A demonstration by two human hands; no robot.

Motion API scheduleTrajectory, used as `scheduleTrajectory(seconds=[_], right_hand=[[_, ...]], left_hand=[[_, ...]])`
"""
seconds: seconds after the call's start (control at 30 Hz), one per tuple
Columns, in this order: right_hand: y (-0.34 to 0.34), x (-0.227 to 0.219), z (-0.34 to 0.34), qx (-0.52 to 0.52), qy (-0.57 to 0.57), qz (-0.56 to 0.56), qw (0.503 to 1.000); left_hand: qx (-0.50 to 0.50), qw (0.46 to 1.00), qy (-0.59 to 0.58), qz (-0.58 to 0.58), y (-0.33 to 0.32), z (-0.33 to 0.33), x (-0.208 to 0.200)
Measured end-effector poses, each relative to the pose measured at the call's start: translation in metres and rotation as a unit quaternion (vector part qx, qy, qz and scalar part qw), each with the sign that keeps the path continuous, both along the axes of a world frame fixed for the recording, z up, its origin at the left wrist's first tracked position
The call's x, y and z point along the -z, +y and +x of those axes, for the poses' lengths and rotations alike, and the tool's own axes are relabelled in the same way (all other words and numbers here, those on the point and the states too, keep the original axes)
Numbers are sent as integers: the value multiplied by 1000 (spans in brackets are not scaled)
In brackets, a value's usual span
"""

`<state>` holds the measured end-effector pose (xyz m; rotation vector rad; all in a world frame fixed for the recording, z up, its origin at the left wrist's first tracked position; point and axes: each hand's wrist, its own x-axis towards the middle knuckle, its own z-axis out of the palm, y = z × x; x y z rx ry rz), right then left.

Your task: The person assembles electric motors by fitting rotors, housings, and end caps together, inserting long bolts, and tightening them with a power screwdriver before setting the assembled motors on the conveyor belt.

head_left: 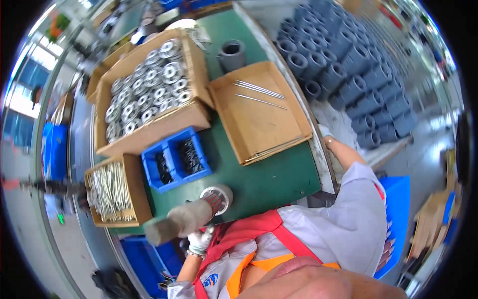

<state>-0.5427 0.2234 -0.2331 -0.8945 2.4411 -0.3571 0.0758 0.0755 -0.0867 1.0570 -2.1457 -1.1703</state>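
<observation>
My left hand (pixel 199 241), in a white glove, is at the front edge of the green table, against my red apron. Its fingers look curled, but what they may hold is hidden behind a blurred grey-brown cylindrical thing (pixel 186 219). That thing slants across the view toward a round metal ring-shaped housing (pixel 222 199) on the table, with reddish bars showing at its opening. My right arm reaches out past the table's right edge. Only a bit of the white glove on my right hand (pixel 325 132) shows, close to the stacked grey cylinders (pixel 343 72); its fingers are hidden.
A carton (pixel 149 133) holds many metal flanged parts. Beside it are a blue two-part bin (pixel 184 175) of small dark pieces and a box (pixel 142 192) of thin rods. A shallow cardboard tray (pixel 264 119) carries several long rods; a grey cup-shaped cylinder (pixel 232 57) stands behind it.
</observation>
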Motion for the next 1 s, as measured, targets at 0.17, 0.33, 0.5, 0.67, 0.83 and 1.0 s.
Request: scheduleTrajectory(seconds=[0.17,0.33,0.5,0.67,0.83,1.0], right_hand=[[17,-96,-4,-119,24,107,987],[26,-273,69,5,101,88,991],[73,-370,148,-6,246,-17,969],[90,-450,286,-64,130,-148,978],[55,-470,399,-293,104,-104,945],[14,-459,457,-445,95,48,889]], left_hand=[[-44,987,80,-131,19,23,-20],[53,991,80,-92,15,44,-29],[164,970,168,-60,5,19,-42],[361,901,239,-1,2,-29,-104],[426,860,270,76,2,-82,-166],[543,760,189,304,1,-53,-177]])
